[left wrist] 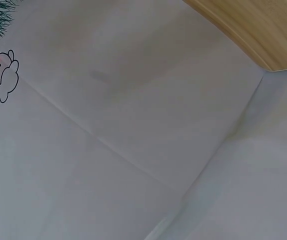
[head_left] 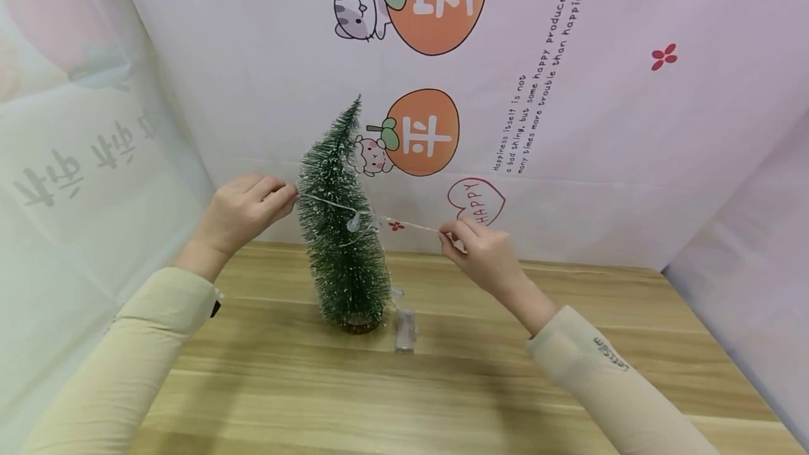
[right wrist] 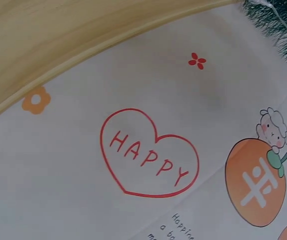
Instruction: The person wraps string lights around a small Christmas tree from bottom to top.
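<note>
A small green artificial Christmas tree (head_left: 341, 258), its tips flecked white and its top bent right, stands on the wooden table. Across its front runs the thin clear wire of a string light (head_left: 413, 225), with a clear bulb (head_left: 353, 222) hanging before the branches. To the left of the tree, my left hand (head_left: 243, 213) pinches one part of the wire. My right hand (head_left: 485, 253) pinches another stretch on the right, held fairly taut. A clear battery box (head_left: 405, 332) lies by the tree's base, joined to the wire. Both wrist views catch only a corner of the tree.
The wood-grain table (head_left: 303, 399) ends at a white printed cloth backdrop (head_left: 265, 90) behind the tree. More cloth hangs at the left and right sides. A red heart print (right wrist: 150, 152) is on the back cloth.
</note>
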Available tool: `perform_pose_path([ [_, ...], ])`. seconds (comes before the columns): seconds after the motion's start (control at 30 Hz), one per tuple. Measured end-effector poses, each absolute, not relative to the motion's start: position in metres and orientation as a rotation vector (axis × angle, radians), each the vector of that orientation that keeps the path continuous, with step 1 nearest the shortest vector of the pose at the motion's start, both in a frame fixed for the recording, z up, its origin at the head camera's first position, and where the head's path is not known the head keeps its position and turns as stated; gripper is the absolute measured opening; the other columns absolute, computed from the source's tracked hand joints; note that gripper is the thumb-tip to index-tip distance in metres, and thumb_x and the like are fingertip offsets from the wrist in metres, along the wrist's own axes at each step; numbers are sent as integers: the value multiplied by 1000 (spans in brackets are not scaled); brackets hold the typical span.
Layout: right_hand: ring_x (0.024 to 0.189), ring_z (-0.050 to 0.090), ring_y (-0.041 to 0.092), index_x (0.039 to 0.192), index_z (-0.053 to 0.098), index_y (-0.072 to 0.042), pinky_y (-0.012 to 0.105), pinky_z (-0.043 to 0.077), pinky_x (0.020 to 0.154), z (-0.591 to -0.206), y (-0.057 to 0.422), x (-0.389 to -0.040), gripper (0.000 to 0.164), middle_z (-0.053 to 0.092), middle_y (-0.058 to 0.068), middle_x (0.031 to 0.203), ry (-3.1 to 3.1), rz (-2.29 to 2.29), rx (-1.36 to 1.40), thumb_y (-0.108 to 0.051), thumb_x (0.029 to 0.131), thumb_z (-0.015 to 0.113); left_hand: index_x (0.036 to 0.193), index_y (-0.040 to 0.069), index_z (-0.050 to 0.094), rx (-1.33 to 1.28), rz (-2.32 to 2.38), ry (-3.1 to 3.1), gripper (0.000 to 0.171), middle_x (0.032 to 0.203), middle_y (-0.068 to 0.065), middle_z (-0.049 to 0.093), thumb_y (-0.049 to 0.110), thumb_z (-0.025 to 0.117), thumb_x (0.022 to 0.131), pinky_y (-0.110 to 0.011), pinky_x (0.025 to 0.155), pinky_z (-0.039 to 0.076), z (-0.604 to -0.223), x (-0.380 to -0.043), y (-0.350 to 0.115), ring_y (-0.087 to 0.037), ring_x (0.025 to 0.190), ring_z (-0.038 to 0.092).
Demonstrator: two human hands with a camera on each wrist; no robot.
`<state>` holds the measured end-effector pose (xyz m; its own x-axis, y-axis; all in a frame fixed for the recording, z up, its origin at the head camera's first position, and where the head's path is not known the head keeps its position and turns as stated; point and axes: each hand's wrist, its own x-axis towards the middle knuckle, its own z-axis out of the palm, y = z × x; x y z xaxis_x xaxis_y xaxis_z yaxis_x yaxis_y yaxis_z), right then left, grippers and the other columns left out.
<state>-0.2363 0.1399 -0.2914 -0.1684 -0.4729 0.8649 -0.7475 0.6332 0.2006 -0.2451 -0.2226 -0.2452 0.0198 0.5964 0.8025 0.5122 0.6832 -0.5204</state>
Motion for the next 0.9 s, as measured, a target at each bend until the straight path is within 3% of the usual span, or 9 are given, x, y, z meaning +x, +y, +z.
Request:
perform_pose_path([
  [0.2, 70, 63, 23, 83, 67, -5, 32, 55, 58, -289, 143, -239, 24, 65, 9, 80, -1782, 397, 880, -19, 95, 52, 92, 6, 67, -919, 74, -1618, 25, 77, -8, 67, 21, 49, 100, -36, 56, 55, -245, -244, -221, -23, 60, 61],
  [0.3, 75, 65, 26, 85, 65, -4, 35, 56, 64, -286, 141, -238, 19, 67, 10, 81, -1766, 436, 866, -17, 94, 55, 90, 5, 66, -923, 66, -1607, 27, 76, -8, 67, 22, 48, 99, -36, 56, 55, -244, -244, -221, -23, 60, 62],
  [0.5, 66, 65, 23, 87, 64, -2, 34, 53, 56, -282, 137, -235, 6, 68, 9, 73, -1771, 480, 836, -6, 87, 59, 82, 4, 63, -897, 45, -1586, 33, 71, -9, 66, 24, 43, 97, -36, 53, 54, -242, -242, -216, -24, 58, 61],
  [0.9, 55, 58, 18, 89, 64, -2, 28, 48, 47, -281, 136, -239, 5, 65, 10, 74, -1755, 584, 789, -1, 84, 64, 80, 7, 59, -908, -13, -1452, 23, 72, -6, 65, 21, 47, 93, -33, 58, 55, -226, -231, -175, -23, 64, 62],
])
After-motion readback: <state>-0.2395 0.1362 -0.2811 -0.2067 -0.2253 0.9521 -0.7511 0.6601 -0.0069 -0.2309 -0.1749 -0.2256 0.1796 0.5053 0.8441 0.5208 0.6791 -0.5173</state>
